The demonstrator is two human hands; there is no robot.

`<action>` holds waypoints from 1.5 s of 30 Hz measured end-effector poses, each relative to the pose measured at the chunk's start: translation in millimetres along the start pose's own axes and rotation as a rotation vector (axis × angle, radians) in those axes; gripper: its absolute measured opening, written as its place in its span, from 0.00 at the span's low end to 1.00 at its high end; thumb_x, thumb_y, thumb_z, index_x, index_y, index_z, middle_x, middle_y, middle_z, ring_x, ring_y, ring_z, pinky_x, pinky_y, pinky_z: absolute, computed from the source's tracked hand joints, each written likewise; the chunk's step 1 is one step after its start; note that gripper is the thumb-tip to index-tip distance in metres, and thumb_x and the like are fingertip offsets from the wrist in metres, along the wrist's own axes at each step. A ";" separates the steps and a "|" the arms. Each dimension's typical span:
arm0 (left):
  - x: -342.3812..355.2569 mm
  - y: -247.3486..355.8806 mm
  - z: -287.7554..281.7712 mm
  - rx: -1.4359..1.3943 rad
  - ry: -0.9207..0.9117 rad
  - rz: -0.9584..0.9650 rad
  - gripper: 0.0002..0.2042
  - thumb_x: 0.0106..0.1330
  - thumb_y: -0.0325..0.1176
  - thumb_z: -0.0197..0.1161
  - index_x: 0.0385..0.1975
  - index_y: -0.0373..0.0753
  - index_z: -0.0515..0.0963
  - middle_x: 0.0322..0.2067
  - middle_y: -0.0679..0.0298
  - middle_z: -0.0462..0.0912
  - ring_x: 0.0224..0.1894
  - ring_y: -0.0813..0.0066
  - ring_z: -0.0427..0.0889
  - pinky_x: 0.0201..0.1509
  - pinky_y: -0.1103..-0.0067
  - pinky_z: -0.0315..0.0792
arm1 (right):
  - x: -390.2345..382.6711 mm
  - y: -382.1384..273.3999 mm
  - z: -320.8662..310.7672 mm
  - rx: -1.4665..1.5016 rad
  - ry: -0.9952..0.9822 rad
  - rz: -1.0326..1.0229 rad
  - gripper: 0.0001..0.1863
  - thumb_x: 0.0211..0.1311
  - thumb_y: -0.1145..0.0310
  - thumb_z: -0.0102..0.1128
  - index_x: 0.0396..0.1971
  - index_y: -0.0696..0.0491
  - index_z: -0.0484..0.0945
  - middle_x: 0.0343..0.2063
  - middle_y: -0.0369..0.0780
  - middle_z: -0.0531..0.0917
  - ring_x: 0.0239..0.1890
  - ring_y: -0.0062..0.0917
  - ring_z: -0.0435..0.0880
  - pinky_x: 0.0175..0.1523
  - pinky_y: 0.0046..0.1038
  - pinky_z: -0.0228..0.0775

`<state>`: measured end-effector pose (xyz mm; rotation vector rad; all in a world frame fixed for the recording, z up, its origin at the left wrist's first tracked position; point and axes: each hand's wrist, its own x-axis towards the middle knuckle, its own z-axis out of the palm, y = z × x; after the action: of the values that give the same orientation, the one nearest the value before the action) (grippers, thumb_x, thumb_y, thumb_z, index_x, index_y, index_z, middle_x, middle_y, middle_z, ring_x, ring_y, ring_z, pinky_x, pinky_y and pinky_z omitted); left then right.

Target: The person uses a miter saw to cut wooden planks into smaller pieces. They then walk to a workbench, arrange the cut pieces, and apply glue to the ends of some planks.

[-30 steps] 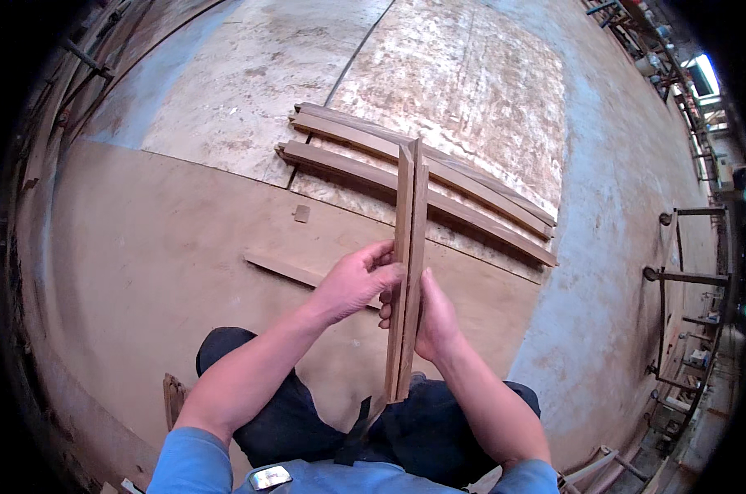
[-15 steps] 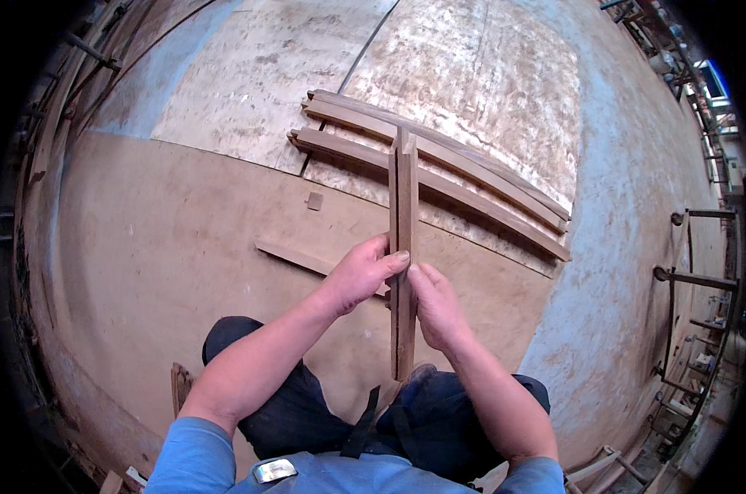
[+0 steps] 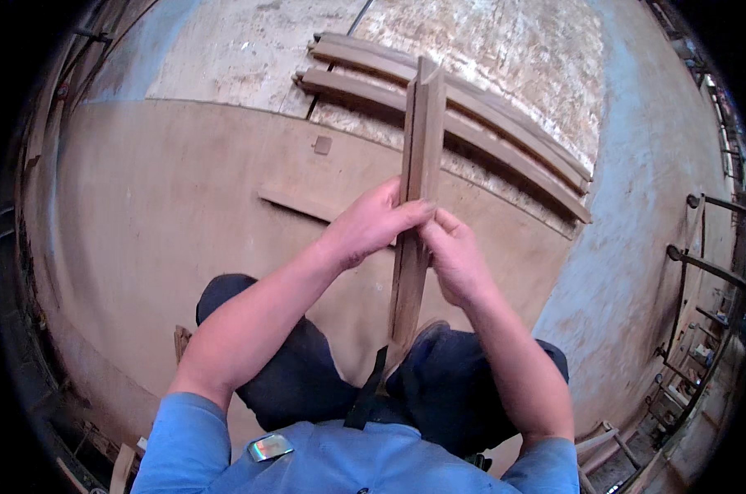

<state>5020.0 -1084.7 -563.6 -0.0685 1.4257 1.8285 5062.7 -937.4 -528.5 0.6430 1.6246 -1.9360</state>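
Two grooved brown wooden strips [image 3: 422, 123], pressed side by side, stand out lengthwise in front of me above my knees. My left hand [image 3: 373, 226] grips them from the left, its thumb lying across the wood. My right hand [image 3: 454, 255] holds them from the right, fingers curled close to my left thumb. Beyond them, several long moulded wooden rails [image 3: 521, 148] lie crosswise on pale, stained boards. A small square wooden block [image 3: 322, 145] and a loose strip [image 3: 291, 200], partly hidden by my left hand, lie on the tan sheet.
The floor is covered by tan and whitish boards [image 3: 142, 214], with bluish surface [image 3: 587, 272] at the right. Metal racks [image 3: 711, 267] line the right side; timber and frames [image 3: 56, 99] run along the left rim. My dark-trousered knees are below my arms.
The held strips and both hands have risen in the picture, closing tighter together, with my left thumb now over the top. The rails and floor appear higher as the view shifted.
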 end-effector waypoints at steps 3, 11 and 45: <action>-0.7 4.7 -0.4 0.007 -0.020 0.071 0.19 0.67 0.36 0.56 0.53 0.32 0.71 0.46 0.61 0.79 0.49 0.74 0.76 0.57 0.75 0.68 | -0.6 2.5 -4.1 -0.045 -0.048 -0.021 0.17 0.66 0.59 0.55 0.44 0.57 0.76 0.36 0.33 0.78 0.37 0.15 0.72 0.44 0.21 0.65; -7.9 21.0 -9.9 0.020 0.051 0.143 0.19 0.67 0.36 0.57 0.54 0.31 0.69 0.48 0.58 0.79 0.51 0.71 0.76 0.59 0.73 0.67 | 4.0 -9.9 -8.4 -0.125 -0.168 -0.099 0.22 0.62 0.60 0.57 0.51 0.59 0.73 0.39 0.36 0.79 0.42 0.18 0.73 0.50 0.24 0.65; 33.5 -110.9 -89.4 1.589 0.118 -0.076 0.13 0.57 0.32 0.59 0.41 0.37 0.75 0.44 0.53 0.78 0.48 0.55 0.76 0.50 0.62 0.72 | -12.8 -58.2 -82.9 -0.007 0.270 -0.337 0.16 0.66 0.65 0.53 0.48 0.59 0.71 0.41 0.42 0.81 0.42 0.26 0.81 0.49 0.28 0.72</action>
<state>5027.9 -1136.1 -700.4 0.5552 2.4739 0.2337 5035.6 -846.4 -490.9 0.6878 2.0131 -2.1503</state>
